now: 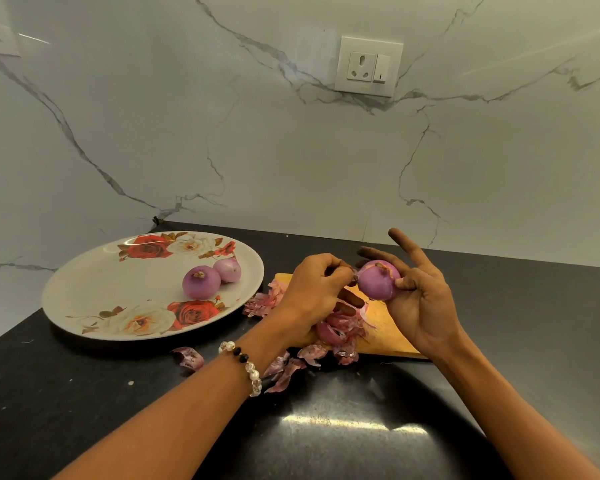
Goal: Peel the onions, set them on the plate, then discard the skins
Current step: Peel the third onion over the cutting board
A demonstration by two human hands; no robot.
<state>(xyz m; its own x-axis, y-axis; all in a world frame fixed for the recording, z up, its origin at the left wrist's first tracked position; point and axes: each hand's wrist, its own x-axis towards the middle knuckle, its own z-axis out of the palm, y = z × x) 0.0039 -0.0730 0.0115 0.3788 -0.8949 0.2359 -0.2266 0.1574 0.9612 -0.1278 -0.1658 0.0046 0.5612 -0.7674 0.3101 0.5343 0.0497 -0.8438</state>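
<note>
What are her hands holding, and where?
Right hand cradles a round purple onion by its sides; left hand pinches skin at its top.

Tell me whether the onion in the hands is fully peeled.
Nearly peeled. The onion shows smooth purple flesh, but the left hand pinches a last strip of skin at its side, while the right hand holds it.

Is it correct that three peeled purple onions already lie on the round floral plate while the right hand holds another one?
Not quite. The head view shows two peeled purple onions on the round floral plate, not three. The right hand does hold another purple onion.
</note>
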